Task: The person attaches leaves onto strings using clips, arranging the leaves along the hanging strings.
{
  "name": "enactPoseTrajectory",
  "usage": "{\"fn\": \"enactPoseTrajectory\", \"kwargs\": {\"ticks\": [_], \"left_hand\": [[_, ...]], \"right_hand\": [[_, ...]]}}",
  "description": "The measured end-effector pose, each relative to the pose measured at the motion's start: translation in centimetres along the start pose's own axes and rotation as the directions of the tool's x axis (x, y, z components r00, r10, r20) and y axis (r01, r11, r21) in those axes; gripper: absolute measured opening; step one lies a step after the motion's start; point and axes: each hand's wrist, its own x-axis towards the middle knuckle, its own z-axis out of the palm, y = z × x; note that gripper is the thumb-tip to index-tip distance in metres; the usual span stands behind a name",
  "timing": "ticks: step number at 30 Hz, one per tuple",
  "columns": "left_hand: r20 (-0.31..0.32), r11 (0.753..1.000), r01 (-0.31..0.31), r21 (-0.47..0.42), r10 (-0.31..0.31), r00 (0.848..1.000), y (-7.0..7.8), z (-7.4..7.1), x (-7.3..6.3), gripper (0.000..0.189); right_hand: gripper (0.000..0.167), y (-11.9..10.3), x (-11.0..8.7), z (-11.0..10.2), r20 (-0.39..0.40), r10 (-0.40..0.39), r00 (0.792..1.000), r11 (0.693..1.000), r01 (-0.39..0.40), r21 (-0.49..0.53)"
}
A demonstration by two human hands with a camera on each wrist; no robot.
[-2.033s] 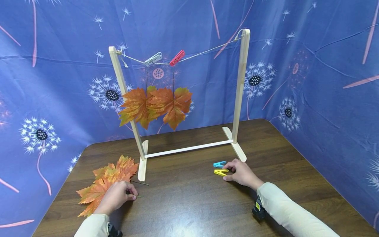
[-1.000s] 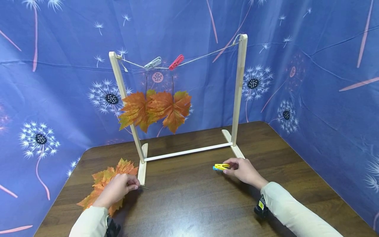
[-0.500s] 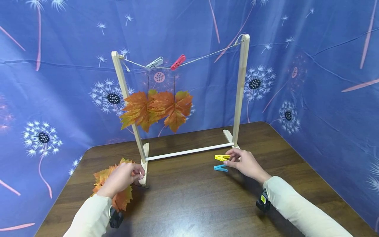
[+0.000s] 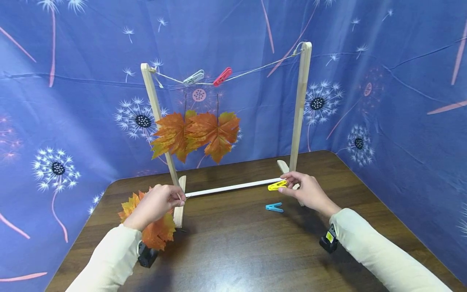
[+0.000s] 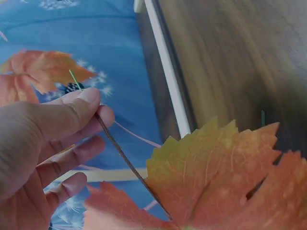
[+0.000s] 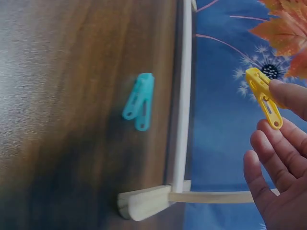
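Toward the left edge of the surface (image 4: pixel 226 247), an orange maple leaf (image 4: pixel 159 231) hangs by its thin stem (image 5: pixel 132 160) from the left hand (image 4: pixel 157 205). It could well twist or slip away, since so slight a stem gives little to hold. Thumb and forefinger meet on it near its tip, with no gap to speak of; the other fingers are loosely bent and bear nothing. Partly behind that hand lies a second maple leaf (image 4: pixel 130 202), close enough that the first might drag it along if the two catch.

Farther from the left edge, a blue plastic clothespin (image 4: pixel 274 207) lies on the surface. Just beyond it, the right hand (image 4: pixel 310 190) has a yellow clothespin (image 4: pixel 277 185) pinched between thumb and forefinger, the remaining fingers half curled. An uneven squeeze could make this clip turn or spring out; whether its mouth is parted I cannot tell.

Toward the far edge stands a wooden rack (image 4: pixel 300 109), with a cord (image 4: pixel 255 71) sagging between its posts. A pale clothespin (image 4: pixel 194 78) and a red clothespin (image 4: pixel 223 76) sit on the cord, and below them hang two overlapping maple leaves (image 4: pixel 220 138); a bump against the rack could set them swinging. Behind falls a blue dandelion-print curtain (image 4: pixel 419 142).
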Motion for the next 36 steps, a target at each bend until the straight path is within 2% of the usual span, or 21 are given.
{"fn": "enactPoseTrajectory", "kwargs": {"ticks": [8,17,25,36], "left_hand": [[-0.036,1.000,0.019,-0.024,-0.020,0.999,1.8,-0.7,1.2,0.008],[-0.079,0.998,0.038,-0.053,-0.042,0.996,3.4,-1.1,2.3,0.006],[-0.144,0.989,0.075,-0.127,-0.093,0.985,4.3,-1.5,3.1,0.004],[-0.213,0.977,0.056,-0.206,-0.100,0.972,5.8,-2.2,4.3,0.006]], "right_hand": [[0.028,-1.6,1.3,-1.3,-0.014,-0.023,1.000,1.000,0.023,-0.016],[0.030,-3.1,2.6,-2.1,-0.018,-0.063,0.998,0.998,0.063,-0.012],[0.034,-4.8,3.9,-3.0,-0.009,-0.066,0.998,0.998,0.066,0.014],[0.031,-6.8,5.3,-4.2,-0.014,-0.078,0.997,0.997,0.078,0.013]]}}
